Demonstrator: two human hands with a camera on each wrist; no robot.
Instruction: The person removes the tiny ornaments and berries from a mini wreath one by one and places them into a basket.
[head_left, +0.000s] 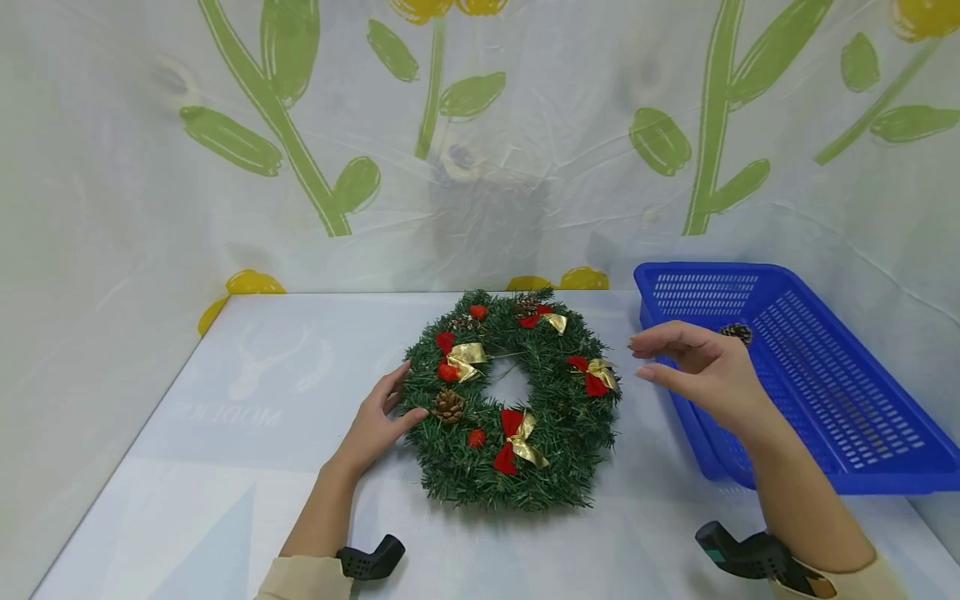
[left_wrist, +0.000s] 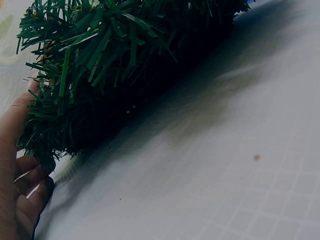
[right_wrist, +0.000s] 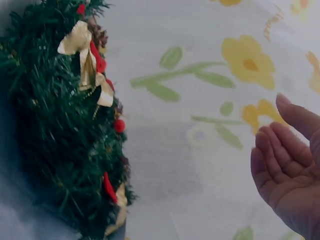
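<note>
A round green Christmas wreath [head_left: 562, 421] lies on the table, trimmed with red and gold bows [head_left: 517, 442], red berries [head_left: 477, 437] and pine cones [head_left: 448, 406]. My left hand [head_left: 378, 425] grips its left edge, thumb on the upper side. From the left wrist, the thumb shows against the needles, with the other fingers [left_wrist: 35, 192] curled low by the edge. Between wreath and basket, my right hand [head_left: 705, 371] hovers with loosely bent fingers, thumb apart from them. Nothing shows between those fingers in the right wrist view, where the wreath [right_wrist: 55, 120] stands off to the left.
A blue plastic basket [head_left: 862, 408] stands on the right, partly behind my right forearm. Inside it lies a pine cone [head_left: 737, 333]. The white table [head_left: 247, 450] meets a flower-printed sheet [head_left: 525, 200] at the back.
</note>
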